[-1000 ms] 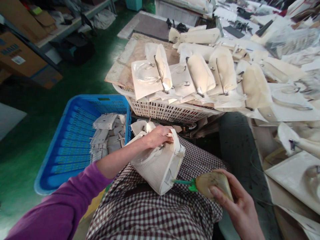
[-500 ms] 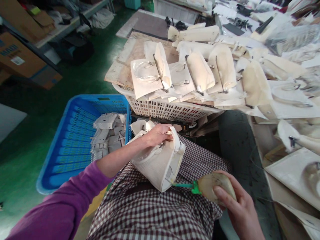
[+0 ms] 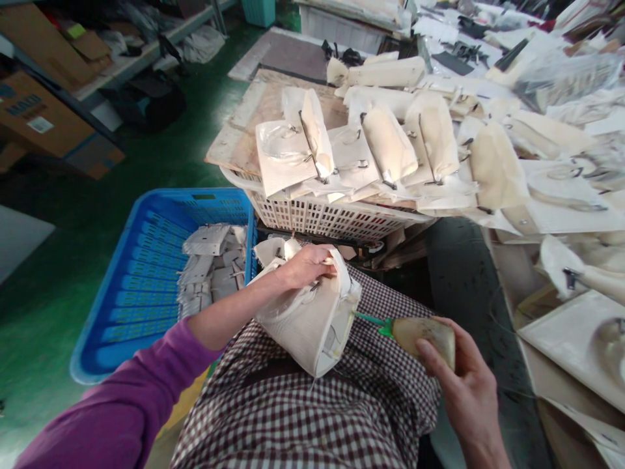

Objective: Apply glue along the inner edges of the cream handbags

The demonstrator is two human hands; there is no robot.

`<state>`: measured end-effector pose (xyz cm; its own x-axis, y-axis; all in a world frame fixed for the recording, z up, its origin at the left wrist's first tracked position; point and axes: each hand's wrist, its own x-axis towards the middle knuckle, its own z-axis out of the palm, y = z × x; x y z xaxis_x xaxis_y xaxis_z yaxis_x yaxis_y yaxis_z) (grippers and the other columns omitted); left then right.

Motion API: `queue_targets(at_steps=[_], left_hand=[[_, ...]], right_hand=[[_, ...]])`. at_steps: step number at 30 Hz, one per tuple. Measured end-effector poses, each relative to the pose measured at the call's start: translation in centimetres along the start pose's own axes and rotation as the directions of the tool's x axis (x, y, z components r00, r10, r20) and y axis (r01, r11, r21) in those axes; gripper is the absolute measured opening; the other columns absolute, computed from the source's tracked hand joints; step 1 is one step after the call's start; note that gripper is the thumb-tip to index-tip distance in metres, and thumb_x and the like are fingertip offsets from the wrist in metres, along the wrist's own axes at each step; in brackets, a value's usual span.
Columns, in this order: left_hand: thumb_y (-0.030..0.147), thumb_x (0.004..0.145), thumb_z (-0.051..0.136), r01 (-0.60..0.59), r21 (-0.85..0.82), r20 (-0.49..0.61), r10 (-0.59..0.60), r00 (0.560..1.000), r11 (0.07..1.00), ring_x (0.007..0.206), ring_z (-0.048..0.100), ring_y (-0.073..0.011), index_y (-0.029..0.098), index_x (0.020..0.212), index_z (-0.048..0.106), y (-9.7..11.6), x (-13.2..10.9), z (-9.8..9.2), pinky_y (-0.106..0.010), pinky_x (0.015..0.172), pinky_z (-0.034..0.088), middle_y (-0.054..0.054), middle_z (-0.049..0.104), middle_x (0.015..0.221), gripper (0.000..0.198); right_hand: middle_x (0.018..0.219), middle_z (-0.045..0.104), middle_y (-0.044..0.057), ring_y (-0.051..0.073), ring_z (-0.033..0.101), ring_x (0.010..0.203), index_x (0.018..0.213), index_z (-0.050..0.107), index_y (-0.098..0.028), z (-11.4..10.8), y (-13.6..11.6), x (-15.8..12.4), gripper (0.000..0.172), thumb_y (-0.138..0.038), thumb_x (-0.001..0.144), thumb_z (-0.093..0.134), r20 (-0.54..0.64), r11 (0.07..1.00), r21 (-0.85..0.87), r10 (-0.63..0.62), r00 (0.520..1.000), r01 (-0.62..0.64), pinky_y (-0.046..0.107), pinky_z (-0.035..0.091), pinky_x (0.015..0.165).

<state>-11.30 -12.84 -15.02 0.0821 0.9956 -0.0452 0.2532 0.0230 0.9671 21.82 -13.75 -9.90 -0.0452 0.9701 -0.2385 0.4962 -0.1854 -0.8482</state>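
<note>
A cream-coloured handbag piece (image 3: 295,326) rests on my lap over a checked apron, its end panel turned to the right. My left hand (image 3: 307,266) is closed on its upper edge. In my right hand (image 3: 461,365) lies a squeeze bottle (image 3: 422,335), yellowish and dirty, with a green cap and a thin green nozzle. The fingers and thumb wrap its rear half. Its nozzle tip points left and meets the upper edge of the end panel, where a yellowish line shows. Whether the tip touches the panel is hard to tell.
A blue crate (image 3: 122,286) with grey-white pieces stands at my left. Ahead, a board (image 3: 239,130) over a white basket (image 3: 312,218) bears several cream bag pieces. More pieces cover the table (image 3: 502,254) to the right. A cardboard box (image 3: 53,124) sits by the shelf.
The bottle in my right hand has moved up and slightly right, its nozzle going from the panel's lower corner to its upper edge. My left hand keeps its hold on the bag piece.
</note>
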Motion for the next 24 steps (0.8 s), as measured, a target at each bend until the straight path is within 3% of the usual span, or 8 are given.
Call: queue_targets(at_steps=[11, 14, 18, 21, 24], left_hand=[[0.014, 0.082, 0.063, -0.024, 0.004, -0.018, 0.024, 1.000, 1.000, 0.080, 0.064, -0.0159, 0.013, 0.076, 0.069, -0.2, 0.0, 0.1, -0.025, 0.071, 0.052, -0.003, 0.066, 0.086, 0.008], [0.015, 0.081, 0.063, -0.047, 0.020, -0.054, 0.048, 0.997, 0.999, 0.077, 0.065, -0.0164, 0.013, 0.077, 0.070, -0.2, 0.0, -0.4, -0.026, 0.070, 0.053, -0.004, 0.068, 0.083, 0.009], [0.017, 0.084, 0.060, -0.110, 0.073, -0.185, 0.121, 0.975, 0.991, 0.086, 0.067, -0.0186, 0.015, 0.084, 0.072, 0.4, -0.5, -1.6, -0.031, 0.081, 0.055, -0.006, 0.070, 0.092, 0.012], [0.014, 0.088, 0.054, -0.160, 0.123, -0.319, 0.191, 0.928, 0.980, 0.097, 0.066, -0.0203, 0.017, 0.095, 0.071, 1.7, -1.7, -2.3, -0.036, 0.091, 0.054, -0.008, 0.070, 0.102, 0.018], [0.006, 0.084, 0.055, -0.187, 0.253, -0.421, 0.283, 0.862, 0.949, 0.104, 0.065, -0.0198, 0.020, 0.107, 0.067, 3.3, -4.0, -2.3, -0.036, 0.097, 0.052, -0.006, 0.070, 0.109, 0.030]], right_hand=[[0.103, 0.075, 0.007, 0.028, 0.069, 0.091, 0.113, 0.072, -0.022, -1.7, 1.8, 0.4, 0.056, -0.051, 0.067, 0.085, 0.257, 0.994, 0.032, 0.096, 0.962, -0.108, 0.029, 0.058, 0.072], [0.100, 0.075, 0.009, 0.029, 0.070, 0.082, 0.115, 0.072, -0.021, -1.5, 2.1, 0.2, 0.056, -0.050, 0.069, 0.083, 0.223, 0.960, 0.192, 0.160, 0.962, -0.204, 0.031, 0.057, 0.061], [0.093, 0.073, 0.008, 0.021, 0.067, 0.070, 0.107, 0.074, -0.018, -0.7, 1.6, -0.1, 0.048, -0.048, 0.070, 0.084, 0.097, 0.805, 0.527, 0.262, 0.960, -0.273, 0.024, 0.052, 0.050], [0.095, 0.073, 0.005, 0.018, 0.066, 0.071, 0.099, 0.074, -0.019, -0.2, 1.3, 0.1, 0.038, -0.044, 0.072, 0.083, -0.041, 0.720, 0.665, 0.303, 0.952, -0.200, 0.021, 0.051, 0.050], [0.099, 0.074, 0.007, 0.022, 0.069, 0.076, 0.100, 0.072, -0.018, 0.0, 2.1, 0.8, 0.039, -0.041, 0.071, 0.084, -0.077, 0.671, 0.713, 0.361, 0.929, -0.202, 0.025, 0.055, 0.052]])
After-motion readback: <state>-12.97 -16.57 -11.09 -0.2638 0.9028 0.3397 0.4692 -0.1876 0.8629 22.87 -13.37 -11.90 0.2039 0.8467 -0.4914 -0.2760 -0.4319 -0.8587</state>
